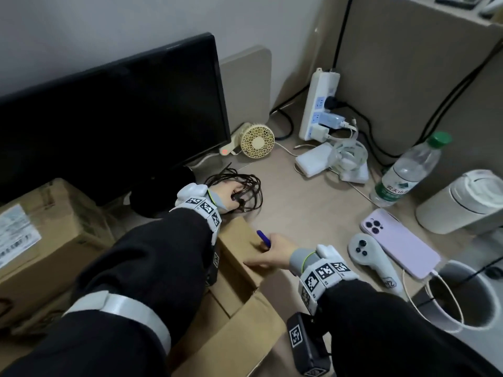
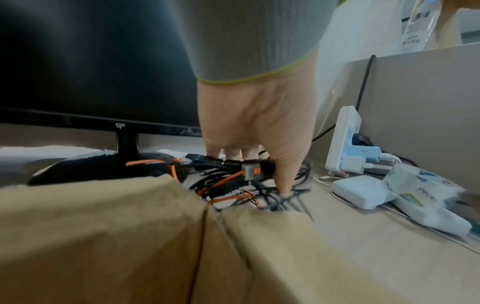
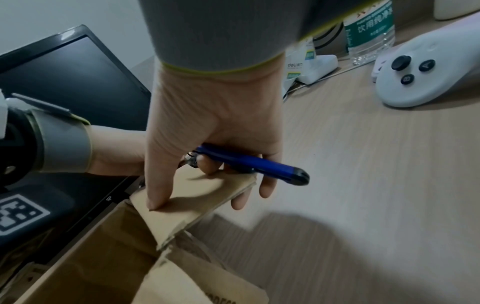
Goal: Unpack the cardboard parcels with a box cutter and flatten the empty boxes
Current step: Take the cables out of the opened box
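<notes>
Closest in, the open cardboard box (image 1: pixel 239 268) is sitting on the table (image 1: pixel 313 208) with its flaps up, right between the two dark sleeves. The right hand (image 1: pixel 272 253) is clamping down on the box's far flap (image 3: pixel 192 197), thumb pressing on top and fingers curling under the edge, and the same hand is gripping the blue box cutter (image 3: pixel 249 163) in its palm; the tool's dark end is sticking out over the table, though whether the blade is out is hard to say from here.

Just past the box, the left hand (image 1: pixel 228 197) is reaching over the rim and its fingers (image 2: pixel 285 170) are curling round a tangle of black and orange cables (image 2: pixel 233 176), which is lying on the table just beside the box, in front of the monitor's stand (image 2: pixel 127 144).

Off to the left, a second, sealed parcel (image 1: pixel 40 235) with a white label is waiting under the black monitor (image 1: pixel 114 112). To the right, a white controller (image 1: pixel 364 254) is lying beside a lilac phone (image 1: pixel 400 243). Further back are a water bottle (image 1: pixel 408 172), a small cream fan (image 1: pixel 257 141) and a white power strip (image 1: pixel 318 104) leaning against the partition.
</notes>
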The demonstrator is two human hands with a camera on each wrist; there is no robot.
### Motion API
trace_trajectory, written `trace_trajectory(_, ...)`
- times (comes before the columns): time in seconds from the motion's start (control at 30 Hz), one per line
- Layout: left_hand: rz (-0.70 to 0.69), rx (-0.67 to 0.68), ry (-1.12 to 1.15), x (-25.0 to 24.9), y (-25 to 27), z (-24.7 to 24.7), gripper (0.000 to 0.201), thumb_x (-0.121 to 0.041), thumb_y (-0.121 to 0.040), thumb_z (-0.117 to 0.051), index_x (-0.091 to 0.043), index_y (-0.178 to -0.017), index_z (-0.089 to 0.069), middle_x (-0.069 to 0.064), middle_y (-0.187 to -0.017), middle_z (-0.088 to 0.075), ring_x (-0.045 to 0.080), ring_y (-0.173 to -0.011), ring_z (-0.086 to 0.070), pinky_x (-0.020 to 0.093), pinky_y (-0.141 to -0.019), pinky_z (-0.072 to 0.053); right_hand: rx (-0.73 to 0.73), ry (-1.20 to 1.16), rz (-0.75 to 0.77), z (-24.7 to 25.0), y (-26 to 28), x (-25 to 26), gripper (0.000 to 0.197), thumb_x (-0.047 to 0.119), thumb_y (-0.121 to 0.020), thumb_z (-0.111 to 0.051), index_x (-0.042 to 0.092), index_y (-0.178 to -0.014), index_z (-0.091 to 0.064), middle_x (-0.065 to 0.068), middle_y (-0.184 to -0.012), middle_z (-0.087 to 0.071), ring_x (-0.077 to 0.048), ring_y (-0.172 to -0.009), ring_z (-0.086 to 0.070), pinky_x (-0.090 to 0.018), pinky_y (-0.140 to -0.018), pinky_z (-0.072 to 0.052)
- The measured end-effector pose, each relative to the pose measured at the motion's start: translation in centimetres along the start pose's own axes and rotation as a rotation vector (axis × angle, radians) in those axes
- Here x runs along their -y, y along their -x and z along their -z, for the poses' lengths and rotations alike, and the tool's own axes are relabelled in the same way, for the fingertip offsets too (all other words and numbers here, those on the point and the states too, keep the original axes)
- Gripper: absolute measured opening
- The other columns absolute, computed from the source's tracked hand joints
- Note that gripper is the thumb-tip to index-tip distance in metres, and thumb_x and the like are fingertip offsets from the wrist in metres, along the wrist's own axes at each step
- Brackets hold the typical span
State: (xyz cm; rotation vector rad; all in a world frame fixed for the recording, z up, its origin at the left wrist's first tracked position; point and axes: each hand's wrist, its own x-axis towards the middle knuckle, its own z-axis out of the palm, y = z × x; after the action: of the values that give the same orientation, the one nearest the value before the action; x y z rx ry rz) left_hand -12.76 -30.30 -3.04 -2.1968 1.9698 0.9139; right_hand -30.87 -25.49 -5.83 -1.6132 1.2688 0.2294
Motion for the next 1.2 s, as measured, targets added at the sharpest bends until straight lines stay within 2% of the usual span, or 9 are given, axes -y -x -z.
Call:
trace_trajectory(0.07, 0.013, 0.066, -0.012, 0.1, 0.1, -0.8, 0.062, -0.040, -0.078, -0.058, -0.009, -0.131, -0.053, 0.011, -0.128, -0.058, 0.028, -0.119, -0.052, 0.027, -0.094, -0.037, 0.010, -0.074, -0.012, 0.0, -0.2, -0.4, 0.045, 0.041, -0.072, -0.080, 0.025, -0.072, -0.038, 0.006, -0.075, -0.048, -0.016, -0.076, -0.049, -0.022, -0.070, -0.040)
trace_trajectory(0.2, -0.002, -0.029, 0.044, 0.8, 0.3, -1.5, 0.032, -0.010, -0.089, -0.058, -0.011, -0.120, -0.064, 0.006, -0.124, -0.061, 0.024, -0.120, -0.051, 0.022, -0.093, -0.035, -0.003, -0.136, 0.008, -0.1, 0.0, 0.0, 0.038, 0.032, -0.078, -0.077, 0.024, -0.071, -0.040, 0.009, -0.069, -0.043, -0.004, -0.060, -0.044, -0.012, -0.053, -0.036)
trace_trajectory(0.3, -0.010, -0.147, 0.153, 1.2, 2.0, -0.6, 0.034, 0.002, -0.091, -0.044, -0.008, -0.113, -0.068, 0.009, -0.119, -0.064, 0.024, -0.110, -0.055, 0.012, -0.076, -0.031, -0.027, -0.117, -0.003, -0.2, 0.1, 0.7, 0.035, 0.030, -0.083, -0.071, 0.023, -0.070, -0.039, 0.006, -0.070, -0.045, -0.012, -0.069, -0.048, -0.023, -0.064, -0.039)
trace_trajectory(0.57, 0.125, -0.190, 0.258, 4.1, 9.3, 0.9, 0.030, -0.031, -0.099, -0.044, -0.015, -0.118, -0.060, 0.004, -0.118, -0.062, 0.021, -0.106, -0.058, 0.027, -0.082, -0.043, -0.019, -0.185, 0.262, 0.0, 2.7, 4.9, 0.048, 0.002, -0.081, -0.065, 0.022, -0.059, -0.027, 0.004, -0.058, -0.032, -0.013, -0.054, -0.032, -0.026, -0.053, -0.030)
trace_trajectory(0.8, 0.255, -0.333, 0.404, 5.1, 14.8, 2.3, 0.032, -0.032, -0.102, -0.036, -0.005, -0.088, -0.050, 0.006, -0.087, -0.048, 0.022, -0.086, -0.046, 0.032, -0.074, -0.031, -0.034, -0.253, 0.434, 0.2, 5.4, 9.8, 0.046, 0.006, -0.080, -0.067, 0.021, -0.060, -0.029, 0.002, -0.058, -0.034, -0.017, -0.053, -0.033, -0.028, -0.054, -0.035)
trace_trajectory(0.97, 0.264, -0.426, 0.617, 5.9, 19.1, 4.4, 0.028, -0.013, -0.102, -0.035, 0.005, -0.107, -0.057, 0.022, -0.108, -0.055, 0.031, -0.105, -0.051, 0.029, -0.077, -0.036, 0.052, -0.462, 0.413, -0.7, 7.4, 12.0, 0.033, 0.041, -0.085, -0.065, 0.019, -0.065, -0.051, -0.001, -0.060, -0.049, -0.019, -0.058, -0.046, -0.029, -0.059, -0.040)
trace_trajectory(1.03, 0.181, -0.485, 0.687, 5.8, 20.6, 4.6, 0.023, -0.009, -0.101, -0.035, -0.005, -0.087, -0.053, 0.010, -0.088, -0.051, 0.025, -0.088, -0.048, 0.029, -0.073, -0.033, 0.025, -0.532, 0.334, -0.9, 7.4, 11.9, 0.038, 0.053, -0.087, -0.056, 0.017, -0.073, -0.060, 0.002, -0.057, -0.053, -0.018, -0.049, -0.045, -0.027, -0.053, -0.034)
trace_trajectory(1.13, 0.212, -0.587, 0.851, 6.3, 22.3, 3.6, 0.027, -0.005, -0.097, -0.036, -0.017, -0.074, -0.045, -0.001, -0.074, -0.042, 0.013, -0.068, -0.040, 0.029, -0.066, -0.035, -0.141, -0.485, 0.299, -1.2, 6.7, 11.1, 0.033, 0.048, -0.090, -0.053, 0.016, -0.089, -0.057, -0.003, -0.077, -0.055, -0.017, -0.056, -0.045, -0.028, -0.057, -0.038)
trace_trajectory(1.2, 0.220, -0.605, 0.921, 7.3, 23.8, 2.6, 0.020, -0.012, -0.091, -0.035, -0.008, -0.081, -0.052, 0.007, -0.077, -0.049, 0.018, -0.072, -0.043, 0.031, -0.067, -0.036, -0.173, -0.374, 0.315, -1.6, 6.2, 10.7, 0.022, 0.037, -0.090, -0.057, 0.016, -0.084, -0.053, -0.004, -0.074, -0.052, -0.018, -0.062, -0.047, -0.027, -0.056, -0.040)
